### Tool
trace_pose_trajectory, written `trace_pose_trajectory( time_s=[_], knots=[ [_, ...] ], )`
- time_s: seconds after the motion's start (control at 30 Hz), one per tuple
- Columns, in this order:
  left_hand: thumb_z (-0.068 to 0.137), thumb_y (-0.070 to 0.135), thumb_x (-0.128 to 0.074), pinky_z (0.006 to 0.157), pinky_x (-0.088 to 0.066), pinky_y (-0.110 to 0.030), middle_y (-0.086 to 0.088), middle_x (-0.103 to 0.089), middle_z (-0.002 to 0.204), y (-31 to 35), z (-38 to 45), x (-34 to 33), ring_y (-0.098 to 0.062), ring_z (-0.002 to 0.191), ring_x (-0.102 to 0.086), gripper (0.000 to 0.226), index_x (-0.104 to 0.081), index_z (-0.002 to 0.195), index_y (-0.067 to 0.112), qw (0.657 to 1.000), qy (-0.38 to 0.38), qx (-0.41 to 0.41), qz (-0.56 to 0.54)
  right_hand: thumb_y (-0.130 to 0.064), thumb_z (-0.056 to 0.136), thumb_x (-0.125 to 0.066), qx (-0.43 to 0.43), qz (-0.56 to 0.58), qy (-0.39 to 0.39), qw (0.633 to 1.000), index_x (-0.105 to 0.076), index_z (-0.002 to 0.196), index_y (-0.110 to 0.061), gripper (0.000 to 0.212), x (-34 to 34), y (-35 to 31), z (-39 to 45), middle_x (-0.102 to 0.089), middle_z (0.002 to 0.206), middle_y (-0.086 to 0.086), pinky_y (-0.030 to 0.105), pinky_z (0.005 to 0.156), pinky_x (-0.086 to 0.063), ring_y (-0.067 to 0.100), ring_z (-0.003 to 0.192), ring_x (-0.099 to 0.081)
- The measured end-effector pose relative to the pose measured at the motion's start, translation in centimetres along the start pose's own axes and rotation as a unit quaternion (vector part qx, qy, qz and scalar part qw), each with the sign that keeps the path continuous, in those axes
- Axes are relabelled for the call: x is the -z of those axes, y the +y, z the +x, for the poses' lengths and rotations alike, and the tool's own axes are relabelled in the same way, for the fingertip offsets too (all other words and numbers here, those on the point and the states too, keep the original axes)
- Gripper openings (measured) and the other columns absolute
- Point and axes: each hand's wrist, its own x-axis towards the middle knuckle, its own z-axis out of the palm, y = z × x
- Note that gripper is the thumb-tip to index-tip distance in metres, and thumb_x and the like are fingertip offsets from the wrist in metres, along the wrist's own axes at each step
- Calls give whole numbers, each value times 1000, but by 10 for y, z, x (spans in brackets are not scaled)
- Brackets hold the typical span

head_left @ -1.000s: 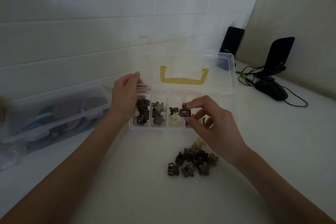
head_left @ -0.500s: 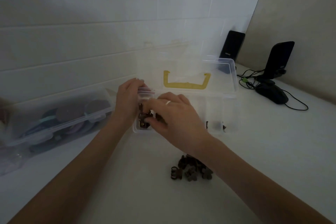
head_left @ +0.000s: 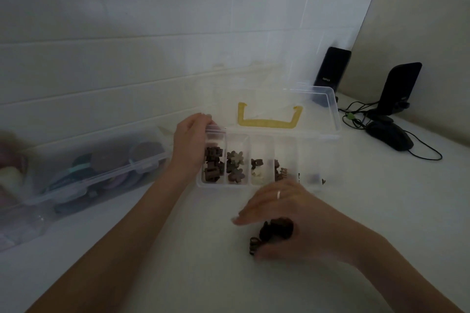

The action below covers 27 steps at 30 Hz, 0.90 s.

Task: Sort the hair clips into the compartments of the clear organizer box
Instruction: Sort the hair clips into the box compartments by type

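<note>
The clear organizer box (head_left: 315,187) stands open on the white table, its lid with a yellow handle (head_left: 269,123) tilted back. Its left compartments hold brown square clips (head_left: 212,166), brown flower clips (head_left: 234,166), a brown and cream mix (head_left: 258,170) and more brown clips (head_left: 281,173). My left hand (head_left: 190,145) grips the box's left back corner. My right hand (head_left: 292,213) hovers palm down over the loose pile of brown clips (head_left: 276,232), fingers spread and blurred, covering most of the pile. I see nothing held in it.
A long clear lidded container (head_left: 89,173) with round coloured items lies at the left against the tiled wall. Two black speakers (head_left: 332,71) and a black mouse (head_left: 390,136) with cables sit at the back right.
My right hand carried a brown clip to the leftmost compartment, left it there, and has drawn back down over the loose pile. My left hand has stayed on the box.
</note>
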Motion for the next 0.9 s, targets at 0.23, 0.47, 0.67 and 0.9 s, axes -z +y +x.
trace_pose_trajectory(
  time_s=[0.23, 0.47, 0.67, 0.9],
  knots=[
    [92, 8, -43, 61, -50, -28, -6, -56, 65, 6, -5, -1, -12, 62, -58, 31, -54, 63, 8, 1000, 2, -15, 6, -65, 72, -58, 13, -111, -2, 994, -64, 90, -35, 36, -9, 5, -4, -62, 104, -18, 21, 92, -31, 3, 106, -48],
    [91, 5, -42, 45, -43, -11, -5, -53, 64, 8, -8, -2, 3, 47, -53, 31, -52, 62, 8, 999, 2, -31, 13, -42, 84, -54, -4, -60, 83, 995, -64, 105, -31, 26, -12, 6, -2, -66, 100, -16, 25, 88, -42, 5, 98, -54],
    [91, 6, -43, 47, -44, -12, -4, -52, 63, 8, -7, -2, 2, 49, -52, 31, -51, 61, 9, 999, -1, -29, 16, -24, 82, -67, -53, -95, 209, 972, -64, 109, -29, 28, 1, 11, -7, -66, 106, -14, 27, 89, -42, 4, 101, -55],
    [92, 3, -41, 46, -39, -5, -5, -51, 64, 10, -9, -4, 6, 46, -51, 32, -50, 62, 7, 998, -1, -52, 26, -9, 80, -67, -148, -105, 355, 917, -64, 109, -20, 31, 29, 36, -22, -59, 100, -17, 24, 88, -44, 0, 96, -52]
  ],
)
